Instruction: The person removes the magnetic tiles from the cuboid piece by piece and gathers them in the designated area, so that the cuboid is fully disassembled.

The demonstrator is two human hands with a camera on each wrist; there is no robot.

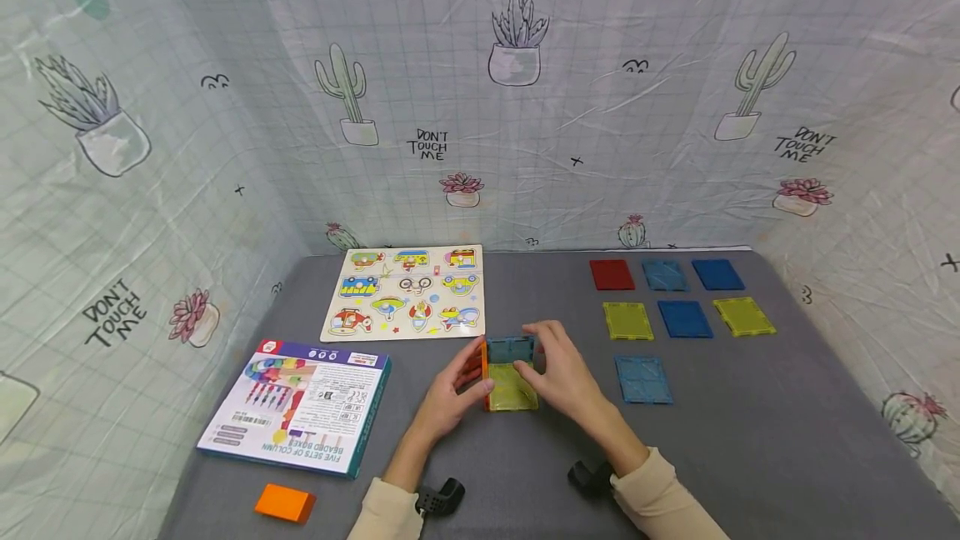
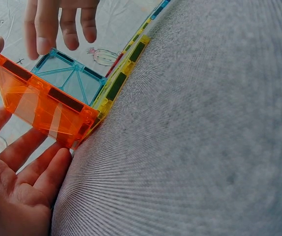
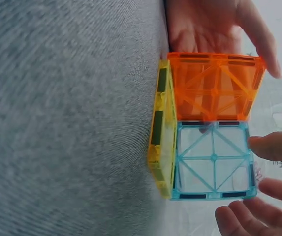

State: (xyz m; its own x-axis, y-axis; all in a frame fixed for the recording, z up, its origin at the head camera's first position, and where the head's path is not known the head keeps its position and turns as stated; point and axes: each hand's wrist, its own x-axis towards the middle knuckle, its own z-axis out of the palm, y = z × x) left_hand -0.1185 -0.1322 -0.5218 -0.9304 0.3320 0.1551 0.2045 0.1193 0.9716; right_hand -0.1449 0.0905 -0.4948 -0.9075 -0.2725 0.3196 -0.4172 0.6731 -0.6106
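Note:
Three see-through magnetic tiles meet in a corner in front of me. A yellow tile (image 1: pixel 513 392) lies flat, an orange tile (image 3: pixel 214 88) stands along its left side, and a light-blue tile (image 3: pixel 214 160) stands at its back. My left hand (image 1: pixel 444 397) holds the orange tile, with several fingers on its outer face and the thumb at its edge. At the light-blue tile, my right hand (image 1: pixel 564 377) has its fingers spread around the upper right corner. Its thumb tip is right at the top edge in the right wrist view.
On the right lie loose tiles: red (image 1: pixel 611 275), blue (image 1: pixel 685 319), yellow (image 1: pixel 742 317) and light-blue (image 1: pixel 643 379) among them. A wooden vehicle puzzle board (image 1: pixel 405 293) is at the back left. Nearer are a flat printed box (image 1: pixel 300 407) and an orange block (image 1: pixel 285 502).

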